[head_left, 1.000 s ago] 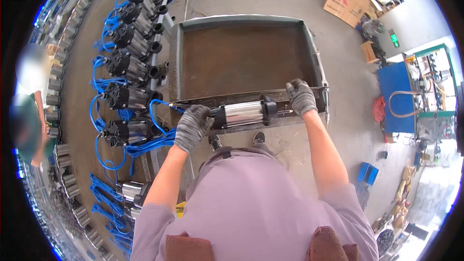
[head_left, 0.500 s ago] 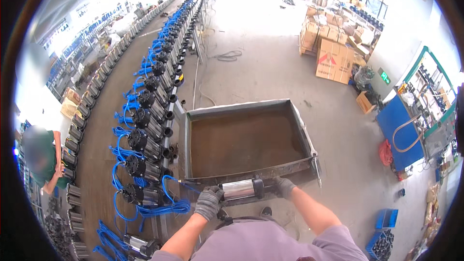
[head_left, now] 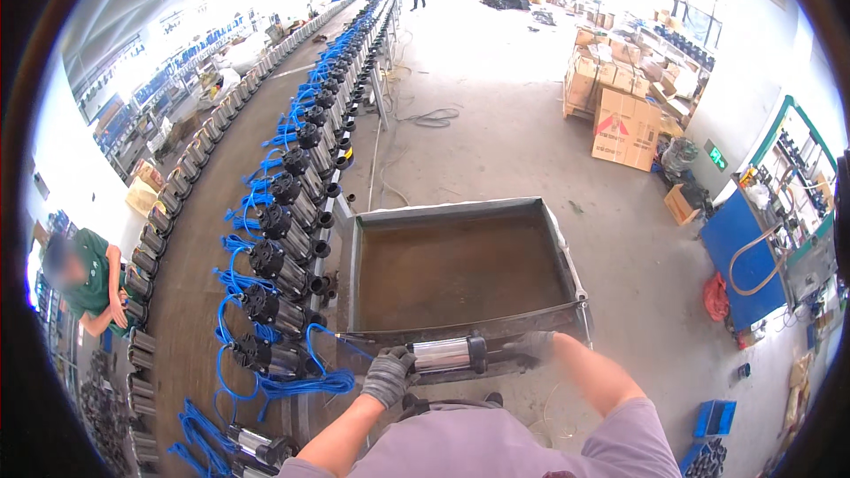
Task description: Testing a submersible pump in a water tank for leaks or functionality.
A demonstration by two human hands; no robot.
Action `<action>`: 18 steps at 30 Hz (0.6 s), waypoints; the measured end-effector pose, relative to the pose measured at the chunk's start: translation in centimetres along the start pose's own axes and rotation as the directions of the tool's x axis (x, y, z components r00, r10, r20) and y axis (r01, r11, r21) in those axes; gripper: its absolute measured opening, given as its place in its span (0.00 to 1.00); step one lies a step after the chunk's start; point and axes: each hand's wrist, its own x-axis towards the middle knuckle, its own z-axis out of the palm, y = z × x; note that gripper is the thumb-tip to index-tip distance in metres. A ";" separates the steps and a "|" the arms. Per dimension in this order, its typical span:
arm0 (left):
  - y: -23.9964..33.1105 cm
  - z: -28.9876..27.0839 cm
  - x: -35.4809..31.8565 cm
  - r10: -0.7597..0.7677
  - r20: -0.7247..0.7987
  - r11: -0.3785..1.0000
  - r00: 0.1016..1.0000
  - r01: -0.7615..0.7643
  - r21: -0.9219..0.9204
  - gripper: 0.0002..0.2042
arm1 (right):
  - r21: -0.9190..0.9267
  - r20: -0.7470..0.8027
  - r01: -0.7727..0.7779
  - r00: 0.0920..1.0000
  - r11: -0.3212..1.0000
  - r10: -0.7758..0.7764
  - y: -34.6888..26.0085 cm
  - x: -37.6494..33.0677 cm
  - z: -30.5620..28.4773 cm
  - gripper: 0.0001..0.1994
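Observation:
A shiny metal submersible pump (head_left: pixel 440 355) with a black end cap lies across the near ledge of a water tank (head_left: pixel 469 319). My left hand (head_left: pixel 388 374), in a grey glove, is closed round the pump's left end. My right hand (head_left: pixel 532 347), also gloved, is just beyond the black cap at the right; motion smears its fingers, so their pose is unclear. A blue cable (head_left: pixel 312 383) lies coiled to the left of my left hand, and a thin length of it runs toward the pump.
A long row of similar pumps with blue cables (head_left: pixel 260 304) stands on the line at left. Across it, a person in green (head_left: pixel 96 279) works beside metal cylinders. Cardboard boxes (head_left: pixel 626 128), a blue workbench (head_left: pixel 742 243) and blue crates (head_left: pixel 714 418) stand at right.
My right hand has moved slightly right, away from the black cap, and is now blurred. The left hand keeps its hold. The whole view has shifted a little, so the scene sits lower and further right.

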 end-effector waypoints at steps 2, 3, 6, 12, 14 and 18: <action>-0.1 0.2 0.0 0.062 -0.049 0.997 0.997 -0.061 0.036 0.23 | -0.529 0.109 0.287 0.956 0.799 -0.271 0.4 0.7 0.0 0.19; -0.1 0.3 0.0 0.062 -0.063 0.998 0.996 -0.061 0.023 0.23 | -0.575 0.175 0.370 0.927 0.730 -0.332 0.7 0.9 0.1 0.19; -0.3 0.9 0.2 -0.058 0.032 0.997 0.998 0.059 -0.053 0.24 | 0.335 -0.063 0.182 0.983 0.925 -0.171 1.5 1.0 1.7 0.17; -0.3 1.4 0.1 0.008 -0.127 0.999 0.992 -0.013 -0.040 0.22 | -0.992 -0.101 -0.013 0.680 0.126 -0.726 0.6 0.1 3.5 0.14; -0.3 1.2 0.1 0.000 -0.117 0.998 0.993 -0.006 -0.055 0.22 | -0.969 -0.151 0.040 0.683 0.244 -0.714 0.0 -0.4 3.6 0.14; -0.1 1.0 0.2 -0.004 -0.082 0.999 0.997 0.000 -0.049 0.22 | -0.488 -0.059 0.157 0.976 0.859 -0.212 -0.4 -1.8 2.5 0.20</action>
